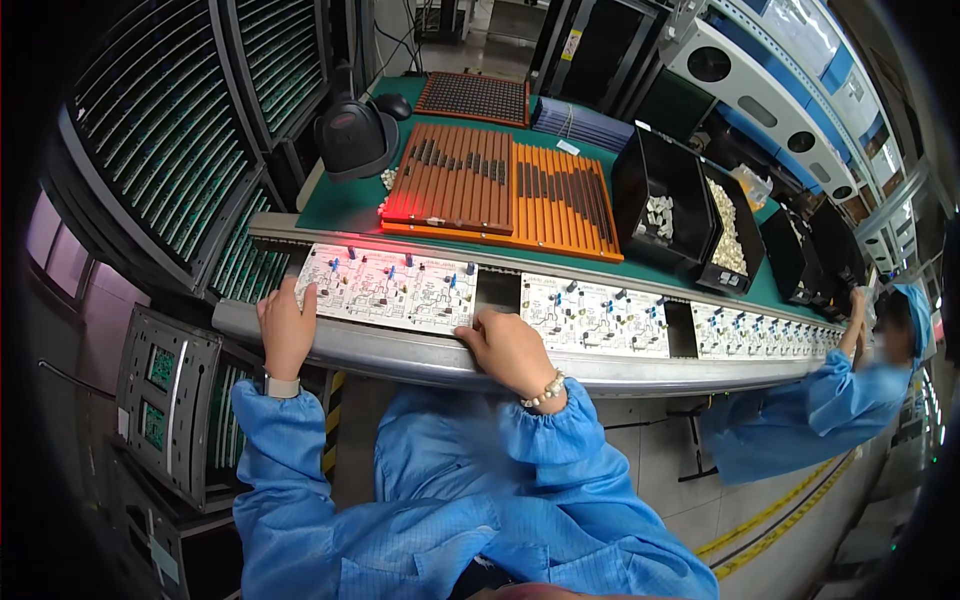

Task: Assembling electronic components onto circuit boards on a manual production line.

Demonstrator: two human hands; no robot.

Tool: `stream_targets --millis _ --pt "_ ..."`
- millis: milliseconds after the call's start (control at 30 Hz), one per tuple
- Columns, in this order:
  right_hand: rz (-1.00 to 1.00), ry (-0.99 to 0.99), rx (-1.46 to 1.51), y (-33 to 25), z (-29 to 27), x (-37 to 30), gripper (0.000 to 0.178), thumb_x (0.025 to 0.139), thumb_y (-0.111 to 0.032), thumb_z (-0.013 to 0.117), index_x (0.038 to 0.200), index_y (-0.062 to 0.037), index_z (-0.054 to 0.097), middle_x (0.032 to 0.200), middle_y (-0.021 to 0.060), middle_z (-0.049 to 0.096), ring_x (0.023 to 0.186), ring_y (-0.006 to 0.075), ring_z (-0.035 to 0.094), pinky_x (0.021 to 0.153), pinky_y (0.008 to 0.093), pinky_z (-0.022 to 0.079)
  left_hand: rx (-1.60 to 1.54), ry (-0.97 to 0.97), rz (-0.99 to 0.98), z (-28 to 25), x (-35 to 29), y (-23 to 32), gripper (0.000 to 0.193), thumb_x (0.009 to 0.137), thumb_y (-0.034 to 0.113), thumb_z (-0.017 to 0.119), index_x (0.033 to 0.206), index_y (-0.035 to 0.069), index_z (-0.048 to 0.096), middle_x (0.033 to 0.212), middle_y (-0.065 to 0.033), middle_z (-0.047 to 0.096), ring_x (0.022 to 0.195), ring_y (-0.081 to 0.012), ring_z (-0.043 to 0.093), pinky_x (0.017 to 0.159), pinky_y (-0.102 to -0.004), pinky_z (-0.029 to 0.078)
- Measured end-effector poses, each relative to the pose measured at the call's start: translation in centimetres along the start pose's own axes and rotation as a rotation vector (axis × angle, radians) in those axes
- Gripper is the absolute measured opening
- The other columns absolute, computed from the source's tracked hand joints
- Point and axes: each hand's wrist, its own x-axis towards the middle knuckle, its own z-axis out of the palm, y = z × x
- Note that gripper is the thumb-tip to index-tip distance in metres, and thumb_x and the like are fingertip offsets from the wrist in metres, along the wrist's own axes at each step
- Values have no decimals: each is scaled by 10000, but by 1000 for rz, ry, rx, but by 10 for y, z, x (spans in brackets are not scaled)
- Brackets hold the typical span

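Note:
A white circuit board [385,290] with blue, black and yellow parts standing on it lies on the conveyor rail in front of me. My left hand [287,325] holds its left end, with the thumb at the edge and the fingers bent over the corner. At the lower right corner, my right hand [510,350] has its thumb against the board and its fingers curled, partly hidden from view. A dark gap separates this board from a second circuit board [595,318] to the right. Farther along the line sits a third board [765,335].
Beyond the rail, brown [450,180] and orange trays [567,200] of dark components rest on a green mat. Black bins [655,195] with pale parts stand right of them, a black scanner stand [355,138] left. Board racks [150,130] flank my left. A co-worker [830,390] works at far right.

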Motion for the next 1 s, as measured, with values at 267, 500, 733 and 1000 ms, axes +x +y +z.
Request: stream_targets --millis 267,500,733,1000 --pt "-8 -37 -301 -17 -23 -10 423 854 -459 616 769 -45 644 606 153 621 582 326 634 512 413 497 68 -82 19 -3 4 8 335 969 325 484 961 16 613 758 -177 630 783 -345 604 852 -412 386" --pt "5 -13 -453 14 -99 -21 384 872 -406 622 987 -40 650 710 138 656 646 305 653 558 392 507 -99 -233 101 -17 9 29 309 950 304 516 873 24 621 755 -170 631 771 -338 591 860 -405 360" --pt "-50 180 -364 120 -133 36 220 853 -104 618 1021 37 628 901 205 641 815 358 629 717 417 516 47 -211 367 -28 44 69 224 896 214 578 881 1 646 827 -158 641 823 -337 590 815 -413 400" --pt "-25 168 -495 158 -116 63 168 850 -60 592 989 15 652 857 177 604 771 344 635 718 405 532 -58 -65 506 21 107 103 157 883 78 557 978 -32 617 955 -207 633 911 -386 588 824 -424 469"
